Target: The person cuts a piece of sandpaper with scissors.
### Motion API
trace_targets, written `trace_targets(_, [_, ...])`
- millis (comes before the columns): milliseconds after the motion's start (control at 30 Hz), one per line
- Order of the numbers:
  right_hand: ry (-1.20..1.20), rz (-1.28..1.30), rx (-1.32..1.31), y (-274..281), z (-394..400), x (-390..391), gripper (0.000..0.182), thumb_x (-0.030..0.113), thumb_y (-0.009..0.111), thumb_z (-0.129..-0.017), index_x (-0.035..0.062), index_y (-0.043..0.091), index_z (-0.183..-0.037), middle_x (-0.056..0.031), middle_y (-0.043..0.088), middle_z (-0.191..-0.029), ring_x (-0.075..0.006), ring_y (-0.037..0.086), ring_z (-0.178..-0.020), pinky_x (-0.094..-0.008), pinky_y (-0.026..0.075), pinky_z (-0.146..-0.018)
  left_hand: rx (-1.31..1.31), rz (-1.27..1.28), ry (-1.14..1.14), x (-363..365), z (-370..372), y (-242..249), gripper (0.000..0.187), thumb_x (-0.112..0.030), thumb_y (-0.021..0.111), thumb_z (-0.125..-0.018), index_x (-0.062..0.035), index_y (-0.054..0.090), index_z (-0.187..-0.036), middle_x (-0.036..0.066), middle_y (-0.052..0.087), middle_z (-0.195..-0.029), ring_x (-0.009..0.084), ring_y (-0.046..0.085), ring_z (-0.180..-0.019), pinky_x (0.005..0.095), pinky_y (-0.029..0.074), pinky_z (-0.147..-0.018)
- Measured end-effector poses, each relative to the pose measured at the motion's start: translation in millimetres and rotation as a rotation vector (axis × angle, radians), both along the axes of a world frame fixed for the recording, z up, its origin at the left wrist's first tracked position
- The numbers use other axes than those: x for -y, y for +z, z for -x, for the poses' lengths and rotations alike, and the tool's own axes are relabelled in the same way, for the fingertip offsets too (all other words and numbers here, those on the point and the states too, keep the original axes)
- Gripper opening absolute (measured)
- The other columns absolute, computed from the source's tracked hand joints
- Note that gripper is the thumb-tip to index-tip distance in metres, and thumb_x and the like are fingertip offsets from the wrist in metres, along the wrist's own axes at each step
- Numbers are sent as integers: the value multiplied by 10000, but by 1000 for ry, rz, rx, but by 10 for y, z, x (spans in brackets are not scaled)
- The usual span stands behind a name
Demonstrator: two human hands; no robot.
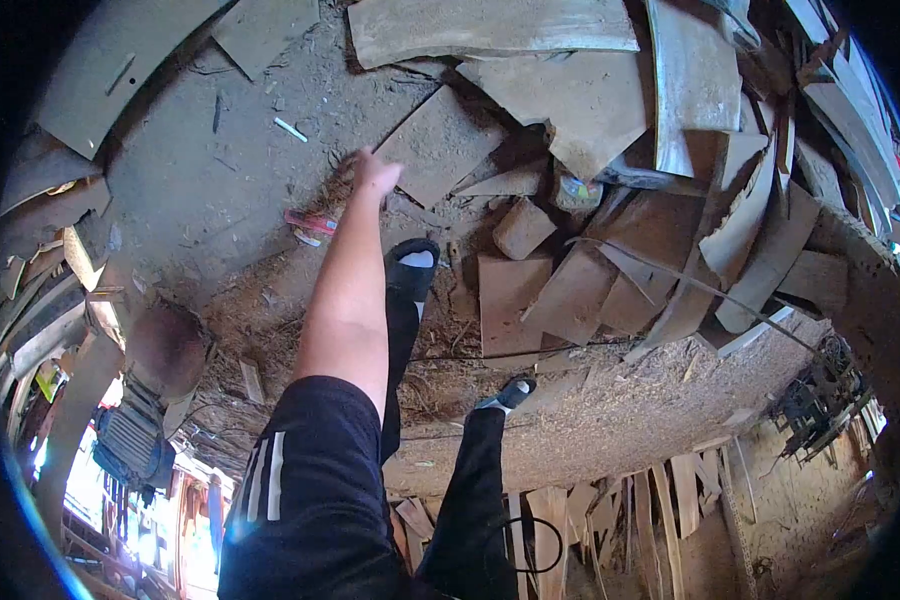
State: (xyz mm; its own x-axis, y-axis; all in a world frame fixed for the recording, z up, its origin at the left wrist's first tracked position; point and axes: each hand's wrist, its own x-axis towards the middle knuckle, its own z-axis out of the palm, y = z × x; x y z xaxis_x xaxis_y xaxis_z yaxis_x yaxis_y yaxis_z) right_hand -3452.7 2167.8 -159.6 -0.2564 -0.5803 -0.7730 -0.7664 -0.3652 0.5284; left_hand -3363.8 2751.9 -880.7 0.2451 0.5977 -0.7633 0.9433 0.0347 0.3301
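Note:
My left hand (376,176) is at the end of my bare, outstretched arm, over the dusty ground. It is slightly blurred, but two fingertips show apart and I see nothing held between them. Just right of the hand lies a flat, dusty brown board (438,145); whether the hand touches it I cannot tell. Below and left of the hand is a small red object (310,221) on the ground. A short white stick (290,130) lies farther up and left. My right hand is out of view.
Many loose boards (570,110) are piled at the upper right, with a wooden block (523,229) beside them. My sandalled feet (417,257) stand among wood chips. A rounded dark metal object (166,348) is at left. Machine parts (820,400) are at the far right.

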Motion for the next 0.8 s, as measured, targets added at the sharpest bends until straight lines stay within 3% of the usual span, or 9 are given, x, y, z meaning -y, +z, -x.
trace_targets(167, [-15, 10, 19, -19, 140, -25, 493, 495, 510, -1025, 81, 526, -1290, -106, 647, -1131, -231, 639, -973, -392, 511, -825, 105, 355, 414, -52, 90, -91, 667, -162, 810, -775, 12, 512, -1345, 157, 584, -1283, 240, 578, -1115, 353, 484, -956])
trace_targets(233, [-22, 4, 31, -89, 199, -34, 490, 497, 509, -1025, 83, 527, -1285, -103, 647, -1130, -226, 638, -970, -390, 512, -822, 152, 499, 545, 31, -29, 316, 627, -174, 812, -797, 0, 536, -1332, 109, 625, -1197, 191, 599, -1007, 318, 494, -905])
trace_targets(333, [-39, 11, 51, -160, 403, -34, 485, 500, 507, -1025, 86, 528, -1278, -97, 646, -1129, -219, 638, -965, -388, 513, -816, 418, 401, 469, 301, -47, 329, 441, -241, 848, -790, -13, 713, -1143, 84, 731, -982, 128, 669, -812, 296, 539, -713])
trace_targets(367, [-64, 4, 68, -145, 499, -21, 484, 501, 506, -1025, 87, 528, -1276, -95, 645, -1129, -217, 638, -963, -387, 513, -814, 340, 296, 239, 357, -69, 433, 418, -308, 872, -778, -13, 747, -1047, 49, 737, -890, 121, 665, -700, 255, 522, -625])
trace_targets(400, [-77, 0, 76, -173, 641, -37, 483, 502, 506, -1026, 88, 529, -1274, -93, 645, -1129, -214, 637, -961, -386, 514, -812, 213, 254, -9, 368, -177, 770, 411, -348, 857, -792, -8, 758, -1001, 67, 733, -865, 110, 655, -666, 285, 525, -603])
trace_targets(467, [-131, -17, 118, -116, 832, -41, 480, 503, 504, -1026, 90, 530, -1269, -90, 645, -1128, -210, 637, -958, -385, 515, -808, 227, 166, -59, 481, -287, 1281, 390, -382, 842, -784, -34, 774, -947, 127, 741, -855, 184, 698, -690, 343, 551, -660])
trace_targets(567, [-189, -44, 180, 47, 1343, 150, 476, 506, 502, -1026, 93, 531, -1262, -84, 644, -1127, -202, 637, -953, -382, 516, -803, 278, -306, -315, 626, -156, 1797, 357, -407, 808, -782, -77, 786, -915, 189, 729, -826, 307, 717, -739, 408, 559, -732])
trace_targets(667, [-248, -83, 260, 275, 1794, 542, 472, 509, 500, -1027, 96, 533, -1255, -79, 643, -1127, -195, 636, -948, -380, 517, -797, 240, -490, -477, 559, 119, 2508, 339, -416, 781, -777, -111, 792, -924, 208, 719, -829, 385, 705, -800, 444, 553, -783])
trace_targets(800, [-352, -146, 383, 526, 2646, 1400, 467, 512, 498, -1028, 100, 535, -1246, -71, 642, -1125, -186, 635, -941, -377, 518, -789, -63, -352, -381, 408, 495, 3755, 373, -427, 766, -783, -104, 785, -968, 172, 737, -865, 357, 721, -816, 446, 558, -783])
